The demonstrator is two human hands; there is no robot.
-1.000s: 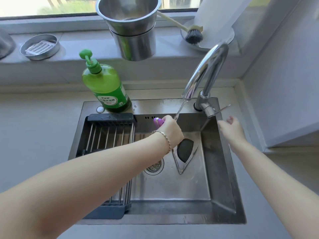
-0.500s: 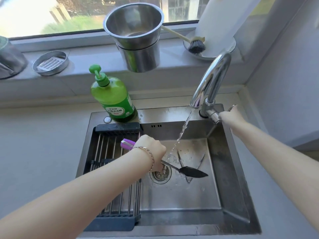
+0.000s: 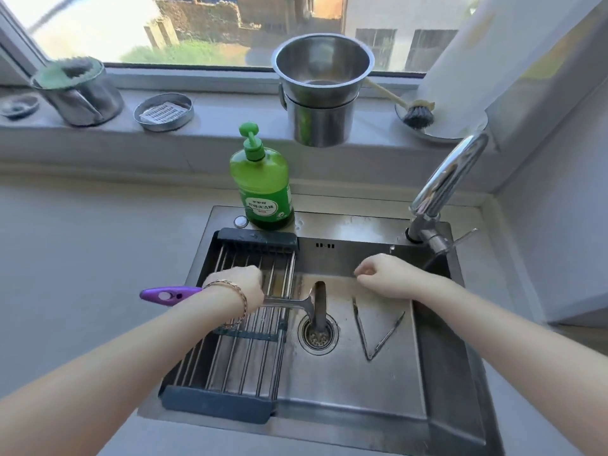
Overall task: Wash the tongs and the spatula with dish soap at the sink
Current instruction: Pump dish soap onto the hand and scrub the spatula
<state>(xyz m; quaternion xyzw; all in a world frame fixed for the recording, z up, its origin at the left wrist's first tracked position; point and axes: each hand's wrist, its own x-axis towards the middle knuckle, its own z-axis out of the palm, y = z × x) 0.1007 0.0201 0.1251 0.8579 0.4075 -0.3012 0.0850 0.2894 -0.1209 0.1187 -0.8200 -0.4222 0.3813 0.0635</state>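
The left forearm enters from the lower left corner, cut off by the picture's edge, and its wrist, which wears a bracelet, covers the middle of the spatula (image 3: 164, 295). Only the purple handle behind the wrist and the metal shank in front of the knuckles can be seen. The blade is turned edge-on, so it reads as a dark narrow strip above the drain (image 3: 317, 335), and its face cannot be made out. The left hand (image 3: 241, 286) is seen from the back with its fingers curled under, grasping the spatula roughly level over the drying rack (image 3: 237, 366), which fills the left part of the sink (image 3: 362, 225). The handle points left toward the desk (image 3: 82, 258). Behind the rack, the green soap bottle (image 3: 263, 189) stands upright on the sink's back rim. The tongs (image 3: 360, 327) lie on the basin floor to the right of the drain, spread in a V with the joint toward the viewer, and neither hand touches them. The right forearm comes in from the right edge and crosses the sink's rim. The right hand (image 3: 383, 274) hovers above the far end of the tongs, its fingers clenched loosely with nothing visible in them, though the fingertips are too blurred to be sure. The faucet (image 3: 447, 179) arches at the sink's far right corner.
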